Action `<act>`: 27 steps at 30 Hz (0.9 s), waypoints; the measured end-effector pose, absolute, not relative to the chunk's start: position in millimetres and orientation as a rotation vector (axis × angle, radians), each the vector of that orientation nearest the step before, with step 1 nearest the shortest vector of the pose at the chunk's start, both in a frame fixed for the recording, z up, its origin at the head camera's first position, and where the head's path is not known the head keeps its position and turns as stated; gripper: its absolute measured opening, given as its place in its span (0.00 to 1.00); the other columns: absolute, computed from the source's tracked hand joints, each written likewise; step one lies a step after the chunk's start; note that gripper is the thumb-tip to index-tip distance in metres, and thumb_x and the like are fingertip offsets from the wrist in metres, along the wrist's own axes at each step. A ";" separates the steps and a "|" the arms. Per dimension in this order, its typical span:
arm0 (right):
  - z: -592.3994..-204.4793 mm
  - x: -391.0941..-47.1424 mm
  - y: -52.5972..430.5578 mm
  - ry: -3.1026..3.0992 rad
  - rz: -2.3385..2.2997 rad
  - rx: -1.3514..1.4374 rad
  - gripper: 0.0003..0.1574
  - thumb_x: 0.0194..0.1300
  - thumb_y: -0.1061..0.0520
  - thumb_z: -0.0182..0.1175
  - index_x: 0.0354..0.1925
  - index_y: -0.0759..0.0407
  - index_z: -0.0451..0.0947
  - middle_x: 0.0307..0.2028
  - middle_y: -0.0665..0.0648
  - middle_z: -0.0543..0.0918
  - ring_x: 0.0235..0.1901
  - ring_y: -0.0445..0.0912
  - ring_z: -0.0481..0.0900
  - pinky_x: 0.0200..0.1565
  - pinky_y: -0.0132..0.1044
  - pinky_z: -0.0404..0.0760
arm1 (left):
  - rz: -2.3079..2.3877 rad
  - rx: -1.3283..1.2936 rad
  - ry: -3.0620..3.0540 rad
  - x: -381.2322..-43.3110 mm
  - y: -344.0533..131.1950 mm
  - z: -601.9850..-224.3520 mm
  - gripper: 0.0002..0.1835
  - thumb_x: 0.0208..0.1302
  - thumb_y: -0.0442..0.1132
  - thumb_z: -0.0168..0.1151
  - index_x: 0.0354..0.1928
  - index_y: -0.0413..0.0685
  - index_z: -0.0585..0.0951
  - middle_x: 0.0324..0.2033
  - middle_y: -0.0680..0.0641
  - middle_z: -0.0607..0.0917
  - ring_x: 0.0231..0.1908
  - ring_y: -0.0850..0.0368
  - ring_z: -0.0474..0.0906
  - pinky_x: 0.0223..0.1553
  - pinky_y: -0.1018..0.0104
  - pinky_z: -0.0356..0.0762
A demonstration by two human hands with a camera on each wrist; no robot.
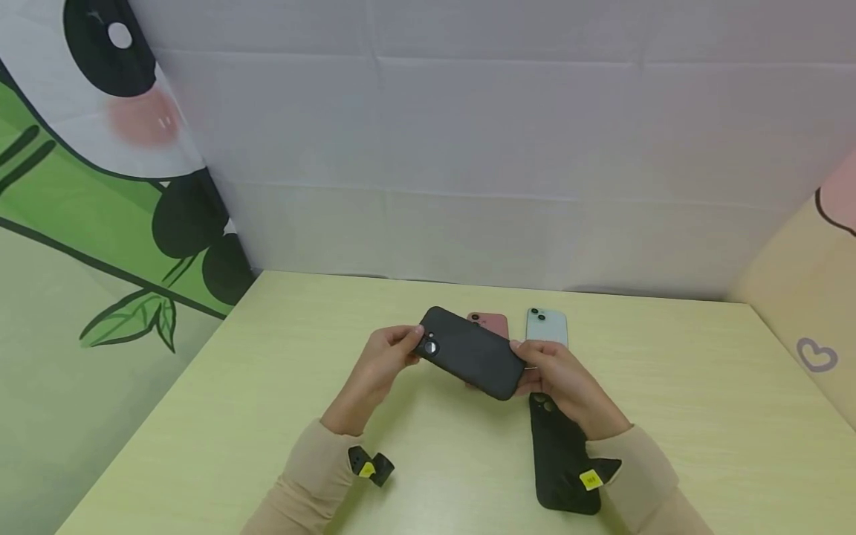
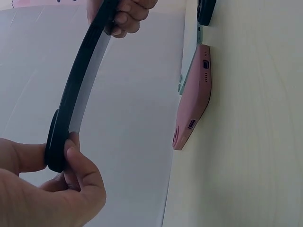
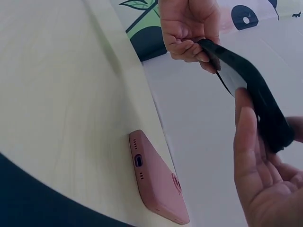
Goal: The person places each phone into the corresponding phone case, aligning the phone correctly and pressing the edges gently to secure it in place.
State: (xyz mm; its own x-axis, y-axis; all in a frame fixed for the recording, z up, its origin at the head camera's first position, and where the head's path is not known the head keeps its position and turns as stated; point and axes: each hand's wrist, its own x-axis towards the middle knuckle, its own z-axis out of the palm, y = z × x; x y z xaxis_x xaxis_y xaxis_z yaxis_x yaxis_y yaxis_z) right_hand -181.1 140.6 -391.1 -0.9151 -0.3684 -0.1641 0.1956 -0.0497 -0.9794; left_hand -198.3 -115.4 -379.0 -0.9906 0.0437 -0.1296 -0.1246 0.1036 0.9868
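Note:
A black phone case (image 1: 471, 353) with a round camera area at its left end is held up over the table, tilted down to the right. My left hand (image 1: 381, 368) pinches the camera end between thumb and fingers. The opposite end is gripped by my right hand (image 1: 568, 379). In both wrist views the case looks bowed, and a pale, shiny inner face (image 2: 90, 85) shows on its underside. I cannot tell whether a phone is inside. Under my right wrist a second black case (image 1: 558, 464) lies on the table, partly covered by the forearm.
Behind the held case lies a pink phone (image 1: 493, 322), partly hidden. To its right is a pale mint phone (image 1: 548, 325), its lower part behind my right hand. A pale wall (image 1: 501, 148) rises at the table's (image 1: 281, 416) back edge.

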 end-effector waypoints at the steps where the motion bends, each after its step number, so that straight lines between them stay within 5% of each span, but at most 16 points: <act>1: -391.5 -181.2 140.4 1.853 -2.006 -0.205 0.16 0.67 0.49 0.52 0.38 0.62 0.76 0.25 0.49 0.83 0.23 0.41 0.82 0.32 0.34 0.81 | 2.027 -0.089 2.235 -198.4 -116.0 -378.6 0.16 0.67 0.38 0.52 0.48 0.31 0.77 0.32 0.45 0.78 0.28 0.61 0.73 0.36 0.70 0.74; 11: -391.7 -179.3 135.9 1.995 -1.956 -0.189 0.29 0.68 0.52 0.51 0.49 0.81 0.70 0.20 0.50 0.83 0.19 0.41 0.82 0.28 0.33 0.81 | 2.040 -0.099 2.226 -197.4 -117.9 -375.0 0.16 0.67 0.38 0.51 0.47 0.31 0.77 0.28 0.50 0.77 0.28 0.61 0.72 0.35 0.70 0.73; 27: -390.5 -174.2 128.1 2.099 -1.930 -0.093 0.24 0.67 0.56 0.50 0.42 0.82 0.74 0.17 0.53 0.82 0.16 0.44 0.82 0.21 0.32 0.78 | 2.037 -0.091 2.246 -197.8 -119.5 -374.7 0.16 0.67 0.38 0.51 0.46 0.30 0.77 0.29 0.50 0.77 0.27 0.62 0.73 0.35 0.71 0.73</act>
State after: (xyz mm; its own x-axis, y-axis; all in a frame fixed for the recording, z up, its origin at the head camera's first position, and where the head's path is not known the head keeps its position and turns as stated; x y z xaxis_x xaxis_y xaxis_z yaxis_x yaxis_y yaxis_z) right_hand -174.2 128.1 -390.5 -0.9565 -0.2395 -0.1664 0.1457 0.1017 -0.9841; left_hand -197.8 -119.5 -374.7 -0.9924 0.0281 -0.1200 -0.1167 0.0993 0.9882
